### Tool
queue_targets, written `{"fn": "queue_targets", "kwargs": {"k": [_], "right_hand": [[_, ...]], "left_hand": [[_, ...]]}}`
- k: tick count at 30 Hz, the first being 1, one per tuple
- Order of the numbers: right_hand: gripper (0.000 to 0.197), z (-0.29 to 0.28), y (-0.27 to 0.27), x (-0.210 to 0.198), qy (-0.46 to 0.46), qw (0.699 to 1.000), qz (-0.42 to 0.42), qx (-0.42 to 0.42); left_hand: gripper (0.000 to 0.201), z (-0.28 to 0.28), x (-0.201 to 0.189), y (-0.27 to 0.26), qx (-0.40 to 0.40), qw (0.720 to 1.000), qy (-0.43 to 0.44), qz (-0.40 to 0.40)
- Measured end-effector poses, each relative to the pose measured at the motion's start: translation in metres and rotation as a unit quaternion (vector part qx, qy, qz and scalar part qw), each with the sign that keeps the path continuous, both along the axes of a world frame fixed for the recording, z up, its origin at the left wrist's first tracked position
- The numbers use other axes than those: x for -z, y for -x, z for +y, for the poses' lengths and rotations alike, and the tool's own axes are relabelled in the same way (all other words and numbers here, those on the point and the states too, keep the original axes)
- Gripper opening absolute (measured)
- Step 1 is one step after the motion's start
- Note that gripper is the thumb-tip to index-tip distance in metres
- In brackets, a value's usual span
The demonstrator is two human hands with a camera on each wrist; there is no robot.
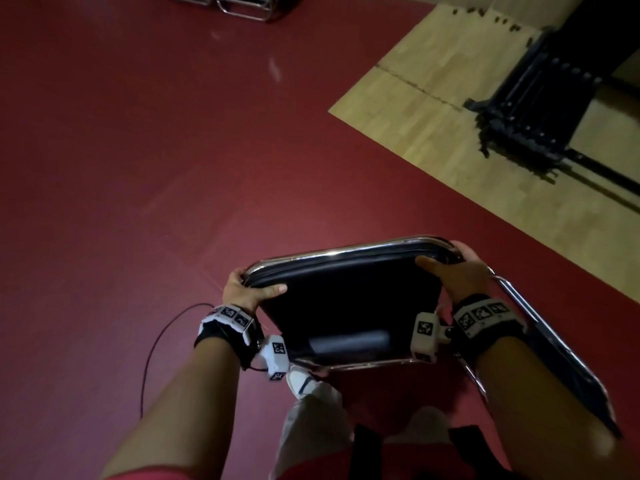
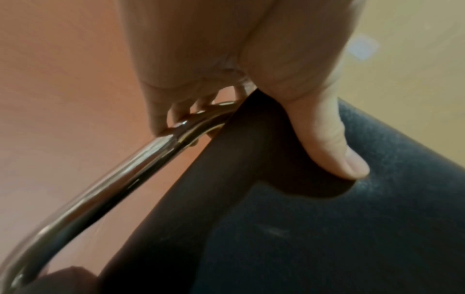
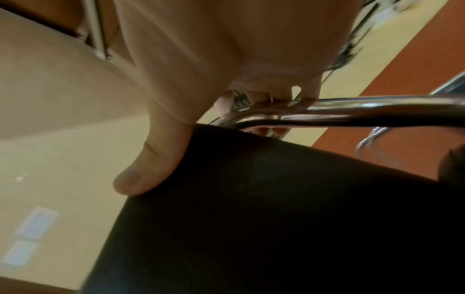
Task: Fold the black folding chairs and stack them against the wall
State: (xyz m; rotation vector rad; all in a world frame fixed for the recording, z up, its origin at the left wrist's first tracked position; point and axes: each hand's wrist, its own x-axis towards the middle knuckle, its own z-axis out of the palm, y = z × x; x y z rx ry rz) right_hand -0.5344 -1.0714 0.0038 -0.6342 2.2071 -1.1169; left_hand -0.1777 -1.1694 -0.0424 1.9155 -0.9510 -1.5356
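Note:
A black folding chair with a chrome tube frame hangs in front of me, above the red floor. My left hand grips its left corner, thumb on the black pad and fingers curled round the chrome tube. My right hand grips the right corner the same way, thumb on the pad, fingers round the tube. A second chair's frame and black panel run under my right forearm. A row of folded black chairs stands at the wall, upper right.
The red floor spreads wide to the left and ahead. A pale wooden floor strip lies at the right before the wall. More chrome chair legs show at the top edge. A thin cable hangs from my left wrist.

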Motion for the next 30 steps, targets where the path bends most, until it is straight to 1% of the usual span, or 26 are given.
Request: {"fn": "queue_targets", "kwargs": {"k": [3, 5, 6, 9, 12, 15, 17, 20, 22, 25, 27, 30], "right_hand": [[0.059, -0.051, -0.029, -0.009, 0.001, 1.000, 0.011, 0.003], [0.072, -0.093, -0.050, -0.020, 0.007, 1.000, 0.000, -0.006], [0.075, -0.109, -0.059, -0.026, 0.018, 1.000, -0.004, -0.009], [0.071, -0.186, -0.094, -0.048, 0.071, 0.996, -0.024, -0.043], [0.071, -0.268, -0.124, -0.055, 0.111, 0.990, -0.043, -0.081], [0.075, -0.362, -0.154, -0.060, 0.130, 0.984, -0.057, -0.109], [0.076, -0.425, -0.173, -0.066, 0.140, 0.979, -0.069, -0.131], [0.073, -0.528, -0.204, -0.078, 0.143, 0.969, -0.080, -0.186], [0.069, -0.590, -0.227, -0.093, 0.152, 0.962, -0.086, -0.209], [0.066, -0.680, -0.262, -0.111, 0.158, 0.952, -0.087, -0.246], [0.067, -0.736, -0.287, -0.117, 0.161, 0.948, -0.096, -0.257], [0.060, -0.825, -0.327, -0.117, 0.164, 0.942, -0.103, -0.275]], "left_hand": [[0.077, -0.046, -0.023, -0.037, -0.009, 0.999, 0.033, 0.002], [0.076, -0.078, -0.041, -0.063, -0.026, 0.998, 0.065, -0.001], [0.074, -0.089, -0.048, -0.072, -0.029, 0.996, 0.081, -0.004], [0.074, -0.139, -0.074, -0.107, -0.066, 0.988, 0.137, -0.014], [0.078, -0.185, -0.092, -0.139, -0.104, 0.980, 0.170, -0.027], [0.083, -0.247, -0.104, -0.172, -0.156, 0.969, 0.187, -0.038], [0.082, -0.287, -0.115, -0.187, -0.178, 0.963, 0.197, -0.039], [0.080, -0.351, -0.128, -0.212, -0.233, 0.949, 0.208, -0.046], [0.081, -0.395, -0.141, -0.229, -0.265, 0.937, 0.221, -0.056], [0.082, -0.462, -0.149, -0.261, -0.291, 0.926, 0.231, -0.064], [0.082, -0.506, -0.152, -0.282, -0.312, 0.916, 0.241, -0.070], [0.089, -0.584, -0.149, -0.323, -0.338, 0.906, 0.247, -0.069]]}}
